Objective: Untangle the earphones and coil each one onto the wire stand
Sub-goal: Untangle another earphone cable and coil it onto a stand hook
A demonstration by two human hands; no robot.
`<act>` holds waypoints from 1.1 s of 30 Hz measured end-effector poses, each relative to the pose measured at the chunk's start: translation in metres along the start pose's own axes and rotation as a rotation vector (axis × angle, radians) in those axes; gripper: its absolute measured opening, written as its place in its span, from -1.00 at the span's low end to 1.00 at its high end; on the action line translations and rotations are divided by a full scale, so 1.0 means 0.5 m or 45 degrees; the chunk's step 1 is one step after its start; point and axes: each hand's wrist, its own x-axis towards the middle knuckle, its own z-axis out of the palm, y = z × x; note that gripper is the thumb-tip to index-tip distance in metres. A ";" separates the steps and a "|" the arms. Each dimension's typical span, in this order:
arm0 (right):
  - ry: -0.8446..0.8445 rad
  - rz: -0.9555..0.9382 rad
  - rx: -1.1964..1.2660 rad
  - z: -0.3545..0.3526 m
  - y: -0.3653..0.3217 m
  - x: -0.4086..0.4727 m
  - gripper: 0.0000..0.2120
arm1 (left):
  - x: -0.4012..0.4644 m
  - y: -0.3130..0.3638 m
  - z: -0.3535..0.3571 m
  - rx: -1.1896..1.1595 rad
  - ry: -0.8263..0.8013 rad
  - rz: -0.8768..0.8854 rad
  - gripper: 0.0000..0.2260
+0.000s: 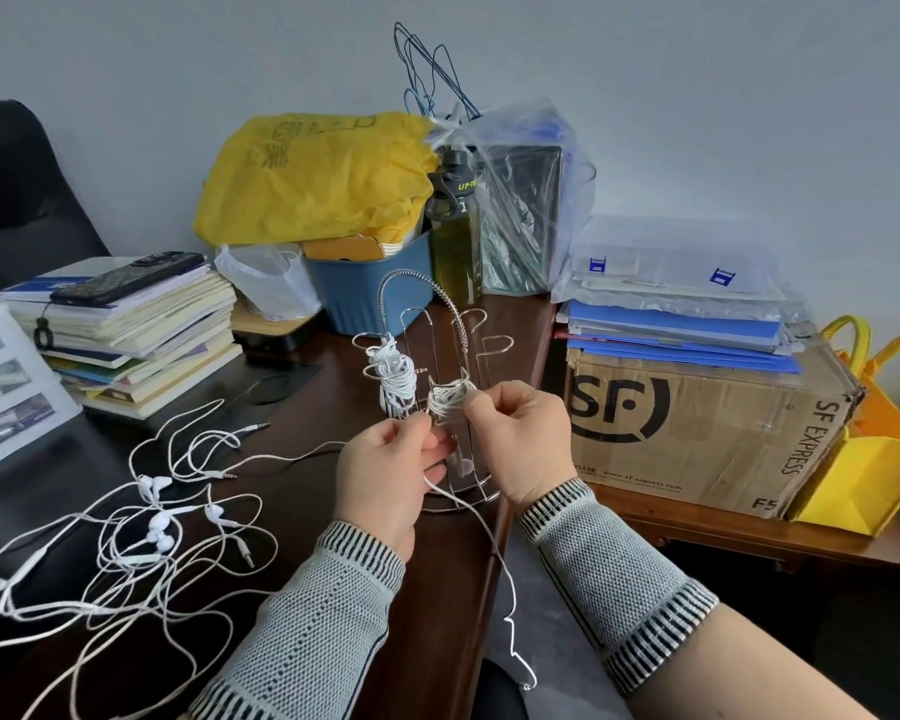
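Both my hands are up at the wire stand [440, 356], which sits at the near right edge of the desk [453, 589]. My right hand [520, 439] pinches the white cord at the half-made coil [450, 400] on a low prong, right in front of my fingers. My left hand [385, 475] is just left of it and pinches the same cord a bit lower down. The two hands almost touch.

The loose end of the cord [505, 574] runs from my left hand down toward me and hangs off the desk edge. So the cord lies long from the stand straight back to me, and I think the next loops must go round that prong. My right hand is nearer the coil.

One finished coil [393, 379] sits on the next prong to the left, very close, so I should not bump it. The tall prongs behind are bare.

On the near left lies the tangled pile of earphones [152, 537], well apart from my hands. Farther left is a stack of books [141, 330] with a phone [126, 278] on top. A cardboard box [697, 428] stands to the right of the desk.
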 end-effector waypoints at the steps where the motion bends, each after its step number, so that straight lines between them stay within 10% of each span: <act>1: 0.018 -0.005 0.023 0.001 0.001 0.001 -0.68 | 0.001 -0.001 -0.001 0.016 -0.003 0.012 -0.81; 24: 0.029 -0.177 0.137 -0.007 0.017 -0.009 -0.82 | 0.022 -0.023 0.005 0.243 0.065 0.152 -0.80; 33: 0.010 -0.265 0.105 -0.007 0.025 -0.017 -0.87 | 0.026 -0.017 0.000 -0.149 0.016 -0.136 -0.88</act>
